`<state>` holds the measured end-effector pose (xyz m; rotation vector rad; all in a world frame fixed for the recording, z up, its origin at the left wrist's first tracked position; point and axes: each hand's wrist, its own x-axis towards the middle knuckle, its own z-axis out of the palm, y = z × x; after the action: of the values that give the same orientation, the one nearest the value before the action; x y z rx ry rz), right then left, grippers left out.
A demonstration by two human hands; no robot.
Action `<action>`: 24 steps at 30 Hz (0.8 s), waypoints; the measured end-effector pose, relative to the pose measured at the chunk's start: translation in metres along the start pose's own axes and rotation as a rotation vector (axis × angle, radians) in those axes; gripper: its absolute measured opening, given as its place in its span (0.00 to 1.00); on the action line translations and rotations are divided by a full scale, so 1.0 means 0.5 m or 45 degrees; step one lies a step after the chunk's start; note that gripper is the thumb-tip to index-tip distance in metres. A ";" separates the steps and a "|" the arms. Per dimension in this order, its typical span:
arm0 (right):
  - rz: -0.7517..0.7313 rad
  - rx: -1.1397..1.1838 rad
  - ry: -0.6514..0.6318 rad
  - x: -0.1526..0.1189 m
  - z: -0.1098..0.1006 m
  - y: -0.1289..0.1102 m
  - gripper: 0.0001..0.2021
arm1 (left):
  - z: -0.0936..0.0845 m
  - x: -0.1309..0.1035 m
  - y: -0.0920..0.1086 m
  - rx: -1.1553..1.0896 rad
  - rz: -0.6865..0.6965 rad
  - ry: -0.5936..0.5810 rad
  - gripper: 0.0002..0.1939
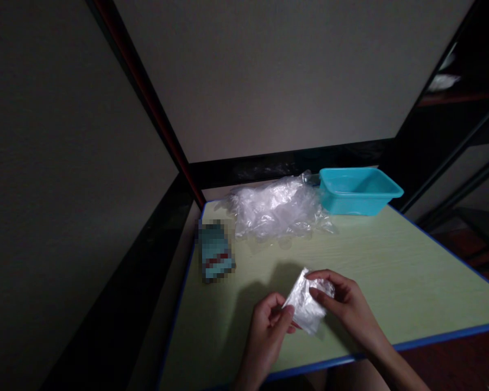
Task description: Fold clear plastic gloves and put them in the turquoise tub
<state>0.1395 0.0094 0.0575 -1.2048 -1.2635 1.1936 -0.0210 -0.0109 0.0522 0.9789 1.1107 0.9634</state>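
plastic piece [303,305], lower centre of frame, pinched by left hand [268,326] and right hand [348,301], looks light, limp, slippery; best held by opposite edges.

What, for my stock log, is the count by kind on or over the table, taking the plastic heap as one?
Turquoise bin: 1
Clear plastic heap: 1
Held clear plastic piece: 1
Pixelated item, identity unclear: 1
Total: 4
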 end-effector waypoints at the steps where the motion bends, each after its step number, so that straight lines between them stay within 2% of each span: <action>1: -0.006 0.015 0.008 0.001 0.000 -0.002 0.09 | 0.003 -0.003 -0.003 -0.001 -0.012 -0.025 0.19; 5: -0.013 0.095 0.018 0.001 -0.005 -0.006 0.14 | 0.021 -0.012 -0.023 -0.005 -0.042 -0.115 0.17; 9: 0.063 0.196 -0.062 0.001 -0.010 -0.004 0.21 | 0.034 -0.019 -0.043 -0.006 -0.062 -0.178 0.17; 15: 0.106 0.419 -0.094 -0.004 -0.016 -0.006 0.27 | 0.031 -0.016 -0.039 -0.002 -0.028 -0.125 0.19; 20: 0.086 0.413 -0.112 -0.016 -0.027 -0.004 0.24 | 0.029 -0.005 -0.036 -0.002 -0.012 -0.066 0.20; 24: 0.036 0.235 -0.171 -0.024 -0.035 0.010 0.17 | 0.032 -0.006 -0.044 -0.001 0.010 -0.014 0.23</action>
<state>0.1574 -0.0018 0.0529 -1.0250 -1.2080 1.3989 -0.0032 -0.0221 0.0345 0.9875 1.0977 0.9640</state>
